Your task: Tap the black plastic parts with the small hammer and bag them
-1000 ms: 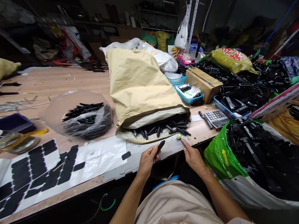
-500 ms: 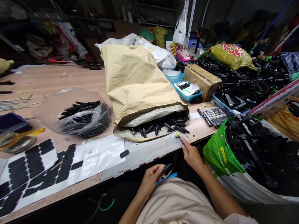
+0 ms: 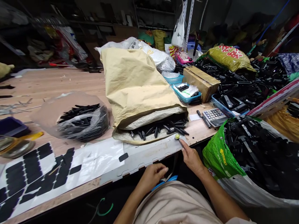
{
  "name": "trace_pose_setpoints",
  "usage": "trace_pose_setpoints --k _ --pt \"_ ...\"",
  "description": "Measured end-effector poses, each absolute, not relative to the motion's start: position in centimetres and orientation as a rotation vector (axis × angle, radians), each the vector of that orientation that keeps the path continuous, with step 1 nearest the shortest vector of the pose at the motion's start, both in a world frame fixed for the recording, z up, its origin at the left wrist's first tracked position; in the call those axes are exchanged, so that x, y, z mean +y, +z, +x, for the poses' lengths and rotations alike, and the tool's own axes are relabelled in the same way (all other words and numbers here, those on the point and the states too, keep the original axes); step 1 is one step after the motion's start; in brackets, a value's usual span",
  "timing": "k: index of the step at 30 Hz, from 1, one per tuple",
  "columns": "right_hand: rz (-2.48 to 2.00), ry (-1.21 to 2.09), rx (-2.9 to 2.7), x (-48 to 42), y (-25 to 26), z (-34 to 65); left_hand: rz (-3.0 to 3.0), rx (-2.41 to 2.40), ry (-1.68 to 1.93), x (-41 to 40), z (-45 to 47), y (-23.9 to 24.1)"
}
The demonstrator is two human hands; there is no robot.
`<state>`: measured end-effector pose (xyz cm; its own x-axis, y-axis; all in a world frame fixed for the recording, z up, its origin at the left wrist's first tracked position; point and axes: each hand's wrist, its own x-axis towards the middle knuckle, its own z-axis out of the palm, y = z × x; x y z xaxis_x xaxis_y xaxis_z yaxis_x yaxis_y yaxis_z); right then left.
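My right hand (image 3: 192,158) is closed around the thin handle of a small tool with a round yellow-green head (image 3: 177,137). That head rests at the table's front edge, close to the sack mouth. My left hand (image 3: 154,175) hovers over my lap, below the table edge, with fingers loosely bent and nothing visible in them. Beneath it, part of a blue rim (image 3: 171,179) shows. In front lies a tan paper sack (image 3: 137,81), its mouth facing me, with several black tapered handle-like pieces (image 3: 156,132) spilling at the opening.
To the left are a clear bag of black strips (image 3: 84,121) and white sheets with black patches (image 3: 93,158). A calculator (image 3: 213,115), a cardboard box (image 3: 201,81) and a blue basket (image 3: 187,95) stand to the right. A green-and-white sack of black parts (image 3: 216,152) borders my right arm.
The black piece that was in my left hand is no longer seen, and its fingers have loosened. My right hand stays nearly in place with the tool. The view has shifted slightly.
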<state>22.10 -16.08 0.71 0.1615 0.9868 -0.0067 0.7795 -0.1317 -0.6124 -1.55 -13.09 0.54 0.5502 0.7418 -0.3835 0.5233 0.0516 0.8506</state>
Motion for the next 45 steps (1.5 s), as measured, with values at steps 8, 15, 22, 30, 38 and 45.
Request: trace_pose_setpoints --k 8,15,22,30,38,45 --pt "-1.971 0.565 -1.664 -16.1 0.9 21.9 1.919 2.003 0.709 -2.8 -1.8 2.5" --pt "-1.984 0.556 -1.666 -16.1 0.9 21.9 1.791 2.08 0.628 -0.2 -3.0 1.8" --pt "-1.956 0.598 -1.645 -16.1 0.4 22.1 1.884 1.979 0.904 -3.1 -4.5 3.2" --pt "-1.942 0.595 -1.645 -16.0 0.7 22.1 2.098 1.408 0.812 -7.9 -1.8 0.5" --pt "-1.862 0.609 -1.615 -16.2 1.7 21.8 2.08 1.536 0.752 -7.6 -0.4 -0.3" --pt "-1.681 0.732 -1.706 -16.3 4.2 19.0 2.068 1.53 0.753 -7.5 -0.3 -0.4"
